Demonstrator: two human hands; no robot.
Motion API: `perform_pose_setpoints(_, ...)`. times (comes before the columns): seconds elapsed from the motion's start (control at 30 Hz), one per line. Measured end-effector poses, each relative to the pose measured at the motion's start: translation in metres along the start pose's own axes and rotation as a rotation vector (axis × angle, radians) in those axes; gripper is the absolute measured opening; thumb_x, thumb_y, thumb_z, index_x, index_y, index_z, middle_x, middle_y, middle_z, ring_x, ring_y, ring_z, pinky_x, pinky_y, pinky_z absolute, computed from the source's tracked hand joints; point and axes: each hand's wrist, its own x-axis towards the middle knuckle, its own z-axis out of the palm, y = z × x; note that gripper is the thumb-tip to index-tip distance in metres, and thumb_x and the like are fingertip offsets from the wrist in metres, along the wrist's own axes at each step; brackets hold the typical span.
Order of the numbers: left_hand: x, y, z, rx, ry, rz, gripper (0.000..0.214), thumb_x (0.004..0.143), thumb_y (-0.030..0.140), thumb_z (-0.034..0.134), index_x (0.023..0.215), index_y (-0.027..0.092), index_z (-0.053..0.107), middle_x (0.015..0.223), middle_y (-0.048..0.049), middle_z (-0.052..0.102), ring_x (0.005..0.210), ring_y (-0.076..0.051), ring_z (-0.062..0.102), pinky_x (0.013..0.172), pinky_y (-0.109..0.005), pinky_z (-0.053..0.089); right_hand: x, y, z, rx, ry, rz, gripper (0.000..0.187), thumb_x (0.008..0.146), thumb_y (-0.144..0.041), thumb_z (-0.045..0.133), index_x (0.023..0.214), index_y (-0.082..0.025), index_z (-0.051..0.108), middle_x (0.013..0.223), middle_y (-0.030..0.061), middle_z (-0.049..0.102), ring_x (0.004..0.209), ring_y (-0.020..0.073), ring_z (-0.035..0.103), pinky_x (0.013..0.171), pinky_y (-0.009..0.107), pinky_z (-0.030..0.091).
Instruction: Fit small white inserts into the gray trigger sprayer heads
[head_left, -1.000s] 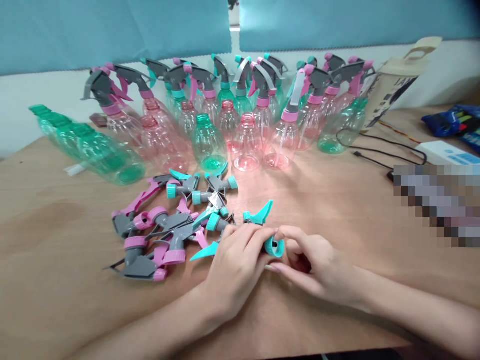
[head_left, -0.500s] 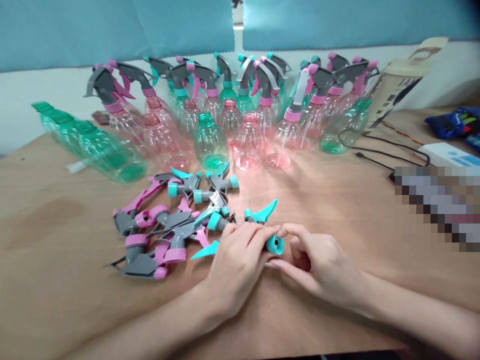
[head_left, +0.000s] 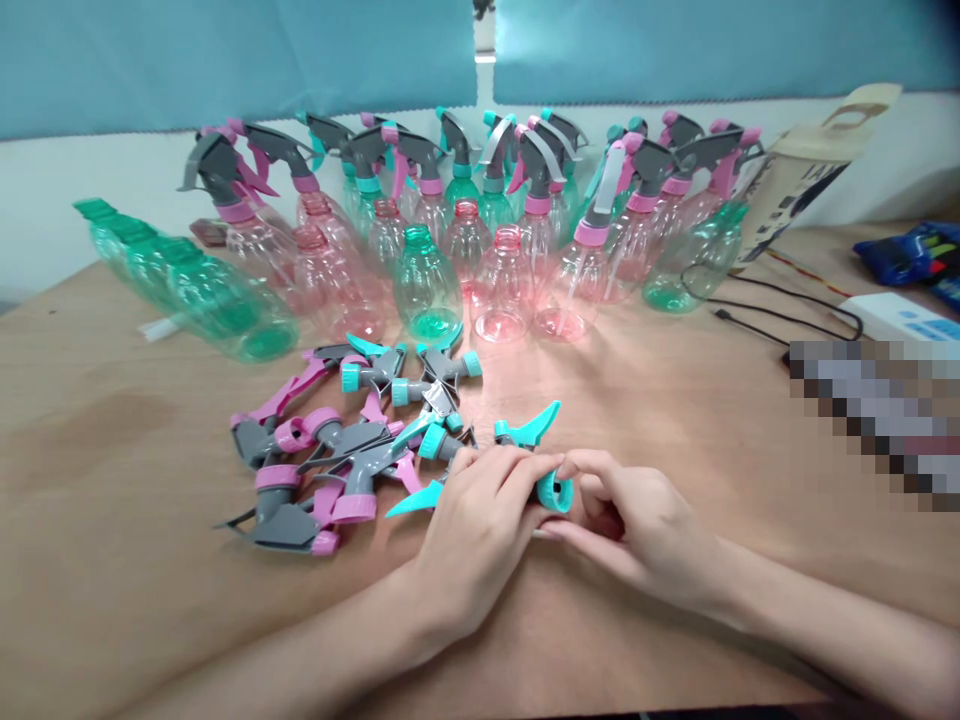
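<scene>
My left hand wraps over a grey and teal spray head near the table's front middle; its teal trigger sticks up past my fingers. The fingertips of my right hand pinch the head's teal screw cap. Both hands rest low on the wooden table. Just left of my hands lies a pile of loose spray heads in grey, pink and teal.
Several pink and green clear bottles, some with spray heads fitted, stand in rows at the back. A green bottle stack lies on its side at left. A black cable, white box and paper bag sit at right.
The view has shifted slightly; my hands stay together on the spray head with only small finger movement at the cap.
</scene>
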Motion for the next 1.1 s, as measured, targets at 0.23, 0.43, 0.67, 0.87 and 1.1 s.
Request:
perform_pose_setpoints(0.23,0.002,0.001,-0.002,0.007,0.02,-0.045,0.018,0.09,0.016,0.053,0.108,0.018,0.057,0.094,-0.0018,0.065,0.083,-0.018,0.059,0.072,-0.032,0.038,0.001,-0.002,0.001,-0.262,0.134,-0.048,0.039,0.086,-0.039,0.06,0.116,-0.016,0.05,0.053,-0.0083,0.051,0.042,0.0085,0.045,0.048,0.021,0.037)
perform_pose_setpoints(0.43,0.003,-0.001,-0.001,0.027,0.043,-0.024,0.018,0.091,0.017,0.052,0.109,0.017,0.055,0.099,-0.0027,0.066,0.089,-0.018,0.061,0.075,-0.032,0.038,-0.002,-0.002,0.003,-0.311,0.182,-0.048,0.038,0.085,-0.038,0.061,0.114,-0.014,0.055,0.051,-0.0072,0.051,0.042,0.0096,0.046,0.049,0.023,0.039)
perform_pose_setpoints(0.67,0.003,-0.003,-0.001,0.032,0.039,-0.014,0.019,0.091,0.017,0.053,0.109,0.017,0.056,0.099,-0.0031,0.066,0.088,-0.019,0.061,0.073,-0.032,0.037,0.0,-0.004,0.001,-0.055,0.153,0.065,0.032,0.085,-0.032,0.061,0.112,-0.016,0.056,0.049,-0.0105,0.04,0.039,0.0066,0.037,0.044,0.02,0.032)
perform_pose_setpoints(0.87,0.003,-0.001,-0.004,0.031,0.057,-0.031,0.016,0.091,0.016,0.05,0.106,0.018,0.056,0.098,-0.0021,0.066,0.087,-0.017,0.061,0.073,-0.032,0.037,0.01,-0.005,-0.006,0.354,-0.048,0.185,0.037,0.085,-0.027,0.06,0.118,-0.017,0.05,0.048,-0.0127,0.029,0.041,0.006,0.029,0.04,0.018,0.026)
perform_pose_setpoints(1.1,0.001,0.001,0.0,0.028,0.041,0.036,0.017,0.093,0.022,0.049,0.106,0.016,0.057,0.096,-0.0031,0.067,0.087,-0.017,0.062,0.072,-0.032,0.04,0.005,0.0,-0.001,0.205,-0.057,-0.056,0.022,0.087,-0.025,0.058,0.107,-0.021,0.049,0.052,-0.0118,0.036,0.042,0.0056,0.036,0.043,0.018,0.029)
